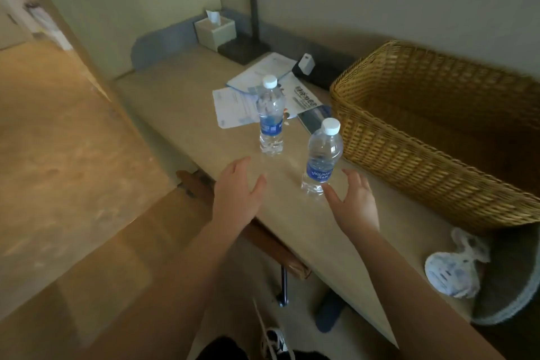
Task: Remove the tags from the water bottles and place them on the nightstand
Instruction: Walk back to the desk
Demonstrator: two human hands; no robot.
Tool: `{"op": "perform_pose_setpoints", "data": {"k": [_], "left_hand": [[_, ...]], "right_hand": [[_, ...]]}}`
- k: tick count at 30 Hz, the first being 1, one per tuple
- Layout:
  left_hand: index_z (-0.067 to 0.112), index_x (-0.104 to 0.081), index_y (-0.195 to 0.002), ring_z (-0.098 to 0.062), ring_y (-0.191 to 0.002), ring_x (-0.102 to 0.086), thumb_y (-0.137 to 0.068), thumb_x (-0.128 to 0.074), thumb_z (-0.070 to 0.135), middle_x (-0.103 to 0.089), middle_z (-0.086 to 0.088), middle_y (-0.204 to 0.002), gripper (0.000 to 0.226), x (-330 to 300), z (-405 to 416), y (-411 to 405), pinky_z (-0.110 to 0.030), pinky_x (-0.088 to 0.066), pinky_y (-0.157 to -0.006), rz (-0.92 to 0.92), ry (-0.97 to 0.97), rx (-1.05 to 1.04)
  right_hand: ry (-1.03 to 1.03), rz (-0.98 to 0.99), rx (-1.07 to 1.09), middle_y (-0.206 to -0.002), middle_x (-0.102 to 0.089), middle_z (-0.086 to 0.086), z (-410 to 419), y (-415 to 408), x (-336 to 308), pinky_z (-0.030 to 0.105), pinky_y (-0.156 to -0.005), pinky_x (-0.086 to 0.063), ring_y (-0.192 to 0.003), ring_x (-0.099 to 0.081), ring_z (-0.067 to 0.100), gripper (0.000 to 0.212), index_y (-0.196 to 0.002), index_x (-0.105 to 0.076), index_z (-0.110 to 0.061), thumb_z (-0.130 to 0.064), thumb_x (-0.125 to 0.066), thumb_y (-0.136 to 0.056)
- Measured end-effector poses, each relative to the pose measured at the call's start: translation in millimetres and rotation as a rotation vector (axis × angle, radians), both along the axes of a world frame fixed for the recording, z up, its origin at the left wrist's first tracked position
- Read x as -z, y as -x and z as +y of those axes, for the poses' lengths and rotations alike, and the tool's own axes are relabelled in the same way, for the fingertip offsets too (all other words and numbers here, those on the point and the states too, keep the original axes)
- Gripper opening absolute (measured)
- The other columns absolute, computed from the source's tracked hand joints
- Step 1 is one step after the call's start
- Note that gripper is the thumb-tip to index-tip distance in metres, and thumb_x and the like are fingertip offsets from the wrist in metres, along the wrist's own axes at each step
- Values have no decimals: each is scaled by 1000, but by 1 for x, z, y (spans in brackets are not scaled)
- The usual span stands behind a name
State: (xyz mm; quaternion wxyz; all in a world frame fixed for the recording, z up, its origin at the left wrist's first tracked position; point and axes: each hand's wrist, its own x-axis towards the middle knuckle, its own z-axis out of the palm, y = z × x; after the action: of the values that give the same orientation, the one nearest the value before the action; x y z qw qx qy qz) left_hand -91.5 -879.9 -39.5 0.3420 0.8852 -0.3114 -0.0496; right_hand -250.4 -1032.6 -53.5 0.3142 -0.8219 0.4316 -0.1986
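Right now both of your hands hover low over the desk [187,114], fingers spread and relaxed, holding nothing. Your left hand [238,194] is palm down near the desk's front edge, with the far bottle [271,120] standing upright beyond its fingertips and apart from them. Your right hand [355,203] is turned toward the near bottle [323,158]; its thumb reaches close to the bottle's base, though you cannot tell from this view whether it touches. The near bottle stands upright just ahead of and between your two hands, closer to the right one. Both bottles have white caps and blue labels and look full of water. No tag can be made out on either neck at this sharpness.

Past the far bottle lie some papers [233,105], spread flat, and a dark booklet [314,118] sits just behind the near bottle. To the right of your right hand a wicker basket [423,161] takes up much of the desk. Nearer you on that side a crumpled white bag [451,269] rests in a grey bin [508,295]. Far beyond your hands, against the wall, stand a tissue box [214,32] and a lamp base [244,50], with a small white charger [306,64] beside the papers.
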Motion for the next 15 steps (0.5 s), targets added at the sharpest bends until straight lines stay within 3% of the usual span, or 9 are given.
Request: {"op": "perform_pose_setpoints", "data": {"k": [3,7,12,15], "left_hand": [[9,-49,-131,-25,-120,-48,-91,-60,35,-54,-11,-129,50,0,-25,-33,-30,-34,-97,-13,91,38],[15,-44,-133,-2,-114,-39,-83,-68,36,-49,-1,-130,60,-1,-57,-75,-22,-35,-95,-10,265,129],[28,-27,-143,9,-117,-32,-72,-80,40,-32,14,-128,90,-4,-99,-123,6,-25,-86,153,382,255],[31,-24,-144,8,-120,-32,-65,-85,40,-32,13,-135,101,-5,-121,-145,4,-29,-86,278,377,330]], "right_hand": [[-41,-42,77,-141,-44,6,-7,-19,-3,36,-98,-39,-129,-43,24,80,-140,-37,-16,-53,-69,-76],[-81,-142,186,-150,-35,0,-7,-41,-3,36,-102,-38,-134,-37,18,106,-147,-21,-26,-60,-77,-63],[-94,-260,284,-150,-32,-6,-5,-66,-8,27,-97,-31,-134,-33,13,113,-146,-13,-38,-55,-81,-57],[-101,-291,356,-149,-34,-5,-1,-78,-14,29,-97,-33,-132,-36,15,115,-143,-10,-45,-57,-81,-54]]}}
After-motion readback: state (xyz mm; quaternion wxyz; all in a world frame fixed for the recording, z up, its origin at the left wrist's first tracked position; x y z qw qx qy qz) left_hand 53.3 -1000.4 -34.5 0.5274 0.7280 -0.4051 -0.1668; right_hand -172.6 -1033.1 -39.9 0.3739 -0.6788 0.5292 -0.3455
